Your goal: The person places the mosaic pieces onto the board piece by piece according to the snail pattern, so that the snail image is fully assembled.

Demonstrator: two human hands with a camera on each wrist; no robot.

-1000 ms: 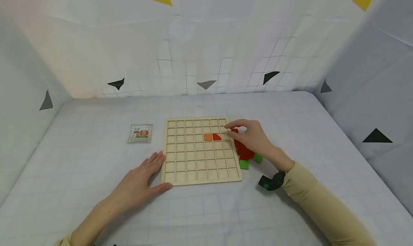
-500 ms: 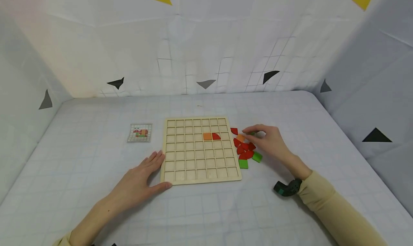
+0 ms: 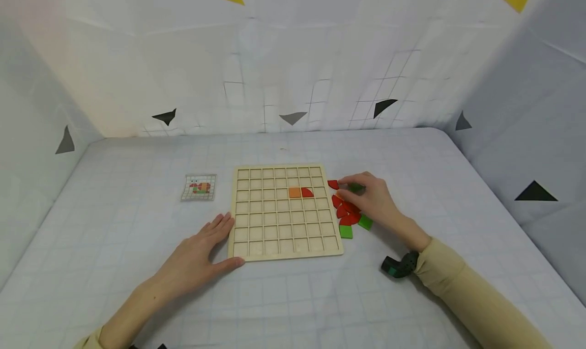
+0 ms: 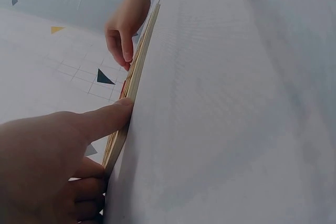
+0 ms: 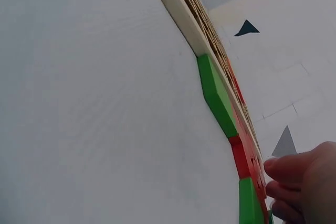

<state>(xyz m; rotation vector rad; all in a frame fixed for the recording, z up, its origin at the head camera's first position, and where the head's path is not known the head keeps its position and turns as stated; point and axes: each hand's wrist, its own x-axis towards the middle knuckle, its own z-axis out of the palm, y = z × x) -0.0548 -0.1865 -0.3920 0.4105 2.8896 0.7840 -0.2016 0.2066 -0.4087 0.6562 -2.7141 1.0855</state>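
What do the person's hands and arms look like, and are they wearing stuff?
The left hand and right hand have no gloves. The right sleeve is long and yellowish-tan, with a curved black gadget at its end that has a small green mark. Only a bit of matching left sleeve shows.

honestly couldn't read any text, labels, brands or numbers, nothing was legible on the picture card point(image 3: 199, 188) at left, nor on the board point(image 3: 270, 221)

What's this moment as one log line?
left hand: touching grid board; right hand: at loose pieces, grip unclear; on board: orange square, red quarter-circle; picture card: left of board
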